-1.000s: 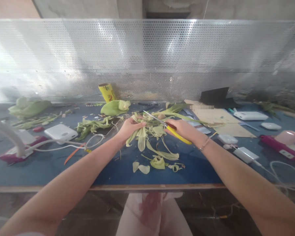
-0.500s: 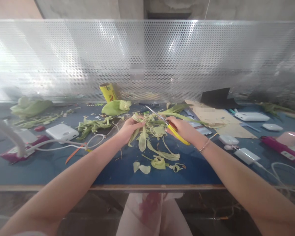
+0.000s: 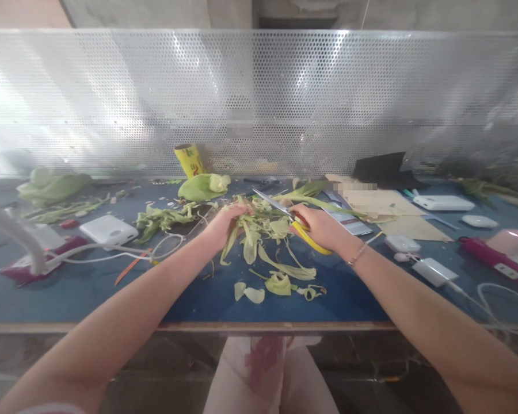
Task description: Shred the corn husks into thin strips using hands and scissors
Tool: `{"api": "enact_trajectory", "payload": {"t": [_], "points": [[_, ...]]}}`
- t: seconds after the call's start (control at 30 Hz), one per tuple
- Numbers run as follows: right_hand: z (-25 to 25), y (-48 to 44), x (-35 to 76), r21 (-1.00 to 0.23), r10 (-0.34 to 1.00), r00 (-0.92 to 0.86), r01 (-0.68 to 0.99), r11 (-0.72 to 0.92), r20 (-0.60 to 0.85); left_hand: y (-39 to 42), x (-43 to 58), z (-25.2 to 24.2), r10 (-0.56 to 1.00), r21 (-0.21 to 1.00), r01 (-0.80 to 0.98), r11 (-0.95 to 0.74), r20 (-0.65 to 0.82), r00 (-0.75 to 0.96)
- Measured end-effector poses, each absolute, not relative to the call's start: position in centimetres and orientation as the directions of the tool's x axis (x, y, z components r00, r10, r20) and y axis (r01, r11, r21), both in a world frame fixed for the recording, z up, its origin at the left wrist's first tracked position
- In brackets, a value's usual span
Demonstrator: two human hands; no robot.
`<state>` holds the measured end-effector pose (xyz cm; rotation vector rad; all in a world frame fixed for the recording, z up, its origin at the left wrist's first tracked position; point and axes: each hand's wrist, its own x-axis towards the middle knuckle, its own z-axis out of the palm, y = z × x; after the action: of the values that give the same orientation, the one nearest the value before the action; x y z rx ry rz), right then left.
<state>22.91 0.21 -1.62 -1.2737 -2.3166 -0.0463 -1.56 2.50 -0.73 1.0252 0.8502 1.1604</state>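
Observation:
My right hand (image 3: 317, 225) is closed around the yellow handles of a pair of scissors (image 3: 311, 240), whose blades point up and to the left over a pile of pale green leaves. My left hand (image 3: 231, 223) grips a bunch of cut leaf strips (image 3: 251, 244) at the pile's left side; its fingertips are partly hidden among them. Loose leaf pieces (image 3: 278, 283) lie on the blue tabletop in front of me. Just behind the pile rests a whole green leafy vegetable head (image 3: 204, 187).
Leaf scraps (image 3: 166, 220) and a white charger box (image 3: 109, 231) with cables lie to the left. A yellow tube (image 3: 189, 161) stands at the perforated screen (image 3: 276, 103). Cardboard (image 3: 375, 204), a phone (image 3: 349, 221) and a magenta power strip (image 3: 496, 259) are on the right.
My left hand has shifted slightly up and left, drawing the leaf strips with it. The scissors have moved a little to the left, and their yellow handles have tilted slightly.

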Motion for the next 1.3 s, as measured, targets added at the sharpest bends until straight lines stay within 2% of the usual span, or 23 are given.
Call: {"api": "enact_trajectory", "payload": {"t": [0.23, 0.37, 0.43, 0.63, 0.8, 0.97, 1.17, 1.3], "points": [[-2.0, 0.0, 22.4, -0.238, 0.772, -0.457, 0.770, 0.592, 0.442, 2.4, -1.6, -0.7, 0.939, 0.901, -0.391, 0.186, -0.046, 0.340], [-2.2, 0.2, 22.5, -0.249, 0.763, -0.475, 0.751, 0.611, 0.439, 2.5, -1.4, -1.0, 0.951, 0.907, -0.392, 0.153, -0.027, 0.309], [-2.4, 0.3, 22.4, -0.303, 0.773, -0.454, 0.735, 0.606, 0.444, 2.5, -1.3, -1.1, 0.962, 0.907, -0.403, 0.124, -0.011, 0.272], [-3.7, 0.4, 20.4, -0.568, 0.834, -0.287, 0.624, 0.536, 0.471, 1.9, -0.7, -0.8, 0.973, 0.930, -0.360, 0.078, 0.007, 0.230], [-4.4, 0.2, 18.8, -0.693, 0.843, -0.284, 0.480, 0.537, 0.456, 1.4, 0.3, -1.2, 0.983, 0.952, -0.305, 0.017, 0.040, 0.181], [-4.0, -0.6, 18.2, -0.694, 0.834, -0.292, 0.463, 0.552, 0.469, 1.7, 1.0, -2.5, 0.984, 0.962, -0.219, -0.160, 0.172, 0.035], [-3.5, -0.9, 18.0, -0.637, 0.816, -0.248, 0.522, 0.567, 0.523, 1.5, 1.5, -2.7, 0.988, 0.957, -0.280, -0.080, 0.113, 0.104], [-3.6, -0.4, 18.7, -0.609, 0.779, -0.271, 0.500, 0.616, 0.565, 1.1, 1.2, -2.2, 0.980, 0.963, -0.268, -0.005, 0.058, 0.192]]}}
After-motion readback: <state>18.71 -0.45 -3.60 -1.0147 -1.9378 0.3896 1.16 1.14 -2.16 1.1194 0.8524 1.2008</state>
